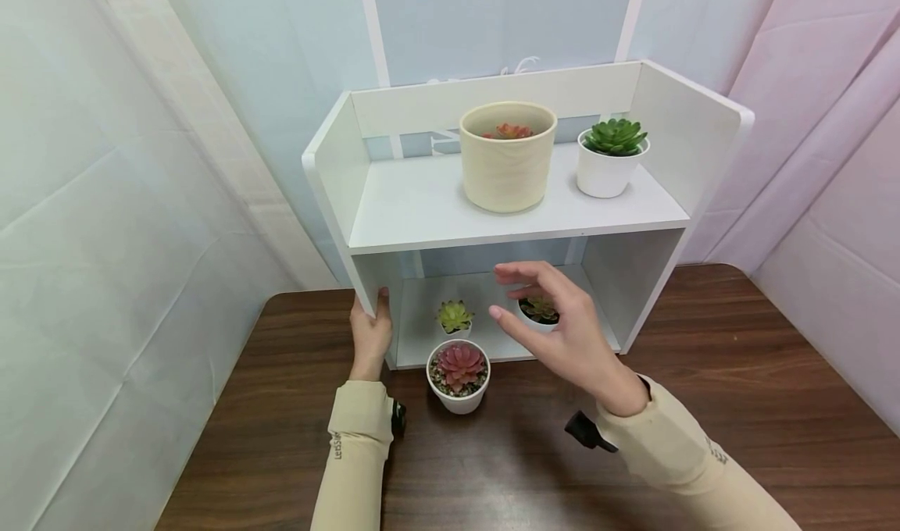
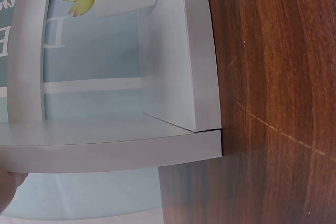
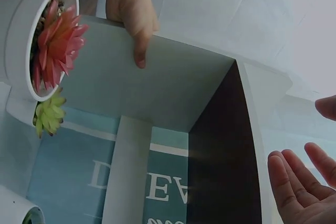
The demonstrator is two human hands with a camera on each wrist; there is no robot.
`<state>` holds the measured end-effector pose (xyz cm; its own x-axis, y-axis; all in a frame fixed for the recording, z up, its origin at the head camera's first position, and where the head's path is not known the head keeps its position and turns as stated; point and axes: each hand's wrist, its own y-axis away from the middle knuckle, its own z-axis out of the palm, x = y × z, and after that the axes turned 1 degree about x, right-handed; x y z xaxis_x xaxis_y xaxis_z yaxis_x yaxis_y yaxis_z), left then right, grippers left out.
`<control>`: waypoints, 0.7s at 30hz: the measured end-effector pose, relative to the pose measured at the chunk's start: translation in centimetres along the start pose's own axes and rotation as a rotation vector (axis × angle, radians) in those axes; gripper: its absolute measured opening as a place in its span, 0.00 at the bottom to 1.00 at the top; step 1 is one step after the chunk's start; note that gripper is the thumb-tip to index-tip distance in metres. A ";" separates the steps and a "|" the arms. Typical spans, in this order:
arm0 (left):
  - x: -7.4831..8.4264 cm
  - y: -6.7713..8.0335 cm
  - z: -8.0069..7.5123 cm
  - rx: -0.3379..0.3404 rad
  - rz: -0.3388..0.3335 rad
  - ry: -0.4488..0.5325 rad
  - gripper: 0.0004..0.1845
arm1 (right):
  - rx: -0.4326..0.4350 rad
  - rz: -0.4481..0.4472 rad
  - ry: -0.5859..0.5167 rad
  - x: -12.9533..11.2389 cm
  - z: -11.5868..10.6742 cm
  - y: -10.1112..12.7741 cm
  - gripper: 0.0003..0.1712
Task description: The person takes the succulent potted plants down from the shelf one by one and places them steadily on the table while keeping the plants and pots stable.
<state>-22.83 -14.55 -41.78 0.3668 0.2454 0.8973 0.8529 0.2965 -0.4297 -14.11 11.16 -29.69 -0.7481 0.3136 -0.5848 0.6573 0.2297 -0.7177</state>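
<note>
Head view | white two-tier shelf (image 1: 513, 219) | left hand (image 1: 370, 336) grips side panel | right hand (image 1: 562, 332) spread, empty

Dark wood table (image 1: 703, 406) carries a white two-tier shelf unit (image 1: 675, 125), set toward 12 o'clock. A white pot with a pink succulent (image 1: 459, 375) sits directly on the table, touching or just beside the shelf's front edge. Upper shelf board: large cream pot (image 1: 508, 156) at centre, small white pot with a green succulent (image 1: 610, 158) at its 3 o'clock. Lower board: yellow-green succulent (image 1: 455, 317), and another small potted succulent (image 1: 539, 312) at its 3 o'clock.
</note>
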 end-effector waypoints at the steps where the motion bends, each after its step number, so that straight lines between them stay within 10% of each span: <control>1: 0.0 0.0 0.0 0.001 -0.002 0.000 0.22 | 0.001 0.002 0.000 -0.1 -0.1 -0.1 0.25; 21: 0.0 0.1 0.1 0.006 -0.001 -0.004 0.21 | 0.035 0.032 0.026 0.0 -1.3 -1.9 0.28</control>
<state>-22.81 -14.49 -41.82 0.3646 0.2490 0.8972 0.8510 0.3019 -0.4296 -15.28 11.90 -27.83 -0.7242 0.3441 -0.5976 0.6767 0.1874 -0.7120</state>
